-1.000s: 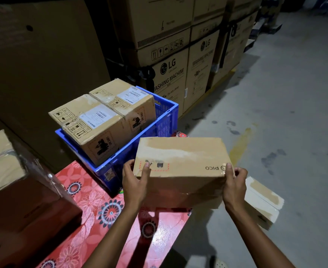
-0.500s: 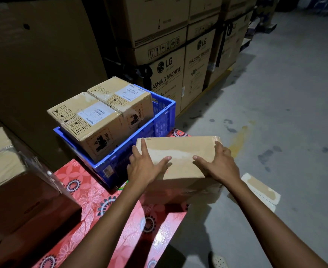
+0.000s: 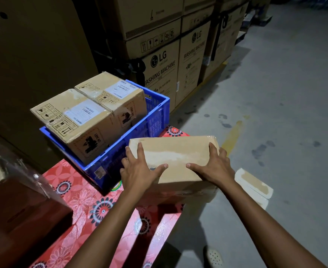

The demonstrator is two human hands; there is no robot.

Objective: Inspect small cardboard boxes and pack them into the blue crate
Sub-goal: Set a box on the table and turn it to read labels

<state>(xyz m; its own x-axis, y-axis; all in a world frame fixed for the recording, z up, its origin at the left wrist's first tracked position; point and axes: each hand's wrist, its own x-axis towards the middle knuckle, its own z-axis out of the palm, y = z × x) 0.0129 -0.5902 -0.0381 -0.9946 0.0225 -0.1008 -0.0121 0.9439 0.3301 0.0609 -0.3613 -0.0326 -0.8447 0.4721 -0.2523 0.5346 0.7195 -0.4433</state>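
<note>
A plain brown cardboard box lies flat on the table's right end, just right of the blue crate. My left hand rests flat on the near left part of its top with fingers spread. My right hand lies flat on the near right part, thumb pointing inward. Two labelled cardboard boxes stand side by side in the crate, the near one and the far one, both rising well above the rim.
The table carries a red floral cloth. A large dark brown carton sits at its left end. Stacked LG washing machine cartons stand behind the crate. A small white box lies on the grey floor to the right.
The box was held up by its two ends with a side face toward me. It now lies flat on the table, and both hands have moved onto its top.
</note>
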